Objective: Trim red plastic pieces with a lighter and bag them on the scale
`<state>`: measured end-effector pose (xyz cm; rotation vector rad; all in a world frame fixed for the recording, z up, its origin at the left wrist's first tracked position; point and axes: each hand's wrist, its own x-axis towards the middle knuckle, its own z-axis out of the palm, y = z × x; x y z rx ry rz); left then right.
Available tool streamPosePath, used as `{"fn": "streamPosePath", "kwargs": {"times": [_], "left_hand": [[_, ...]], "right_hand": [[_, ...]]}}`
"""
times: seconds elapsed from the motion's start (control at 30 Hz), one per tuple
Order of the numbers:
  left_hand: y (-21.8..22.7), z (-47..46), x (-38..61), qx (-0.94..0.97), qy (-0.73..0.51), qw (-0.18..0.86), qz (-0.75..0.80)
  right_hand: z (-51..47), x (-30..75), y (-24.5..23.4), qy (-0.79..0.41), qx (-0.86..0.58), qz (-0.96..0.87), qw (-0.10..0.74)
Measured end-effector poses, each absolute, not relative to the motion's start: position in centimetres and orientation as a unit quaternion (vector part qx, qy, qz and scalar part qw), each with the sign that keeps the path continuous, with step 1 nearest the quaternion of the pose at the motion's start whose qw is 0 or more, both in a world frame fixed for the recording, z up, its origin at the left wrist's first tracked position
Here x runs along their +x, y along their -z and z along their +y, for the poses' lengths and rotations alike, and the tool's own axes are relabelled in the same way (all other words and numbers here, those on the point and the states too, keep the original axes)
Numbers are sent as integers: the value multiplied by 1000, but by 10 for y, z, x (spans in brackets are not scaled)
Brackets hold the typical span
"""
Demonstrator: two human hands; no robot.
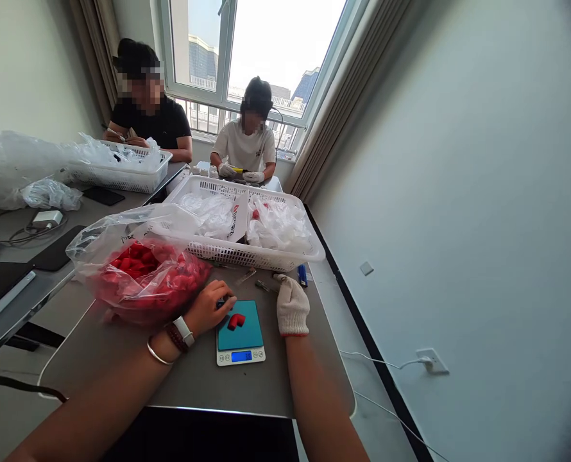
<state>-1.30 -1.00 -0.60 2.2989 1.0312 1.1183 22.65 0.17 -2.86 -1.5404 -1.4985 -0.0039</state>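
Observation:
A small digital scale (pixel 240 333) with a teal platform and a lit blue display lies on the grey table (pixel 203 378). Two red plastic pieces (pixel 236 321) rest on the platform. My bare left hand (pixel 212 307), with a watch and bracelets at the wrist, sits at the scale's upper left corner, fingers curled over a small dark thing I cannot make out. My right hand (pixel 292 306), in a white knit glove, rests closed just right of the scale, near small metal tools (pixel 265 285). A clear bag of red pieces (pixel 144 269) lies left of my left hand.
A white plastic basket (pixel 247 251) holding clear bags stands behind the scale. A second basket (pixel 122 174) and more bags lie at the far left. Two other people sit working at the far end by the window. A white cable runs to a wall socket (pixel 430 360).

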Motion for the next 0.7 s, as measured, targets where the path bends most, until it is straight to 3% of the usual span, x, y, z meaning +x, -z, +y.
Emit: {"fn": "streamPosePath", "kwargs": {"times": [0.33,0.7], "left_hand": [[6,-12,-15,827,-386,192,362],[3,-14,-16,836,-377,196,347]], "right_hand": [[6,214,17,28,-633,-702,325],[5,211,16,52,-661,-704,255]]}}
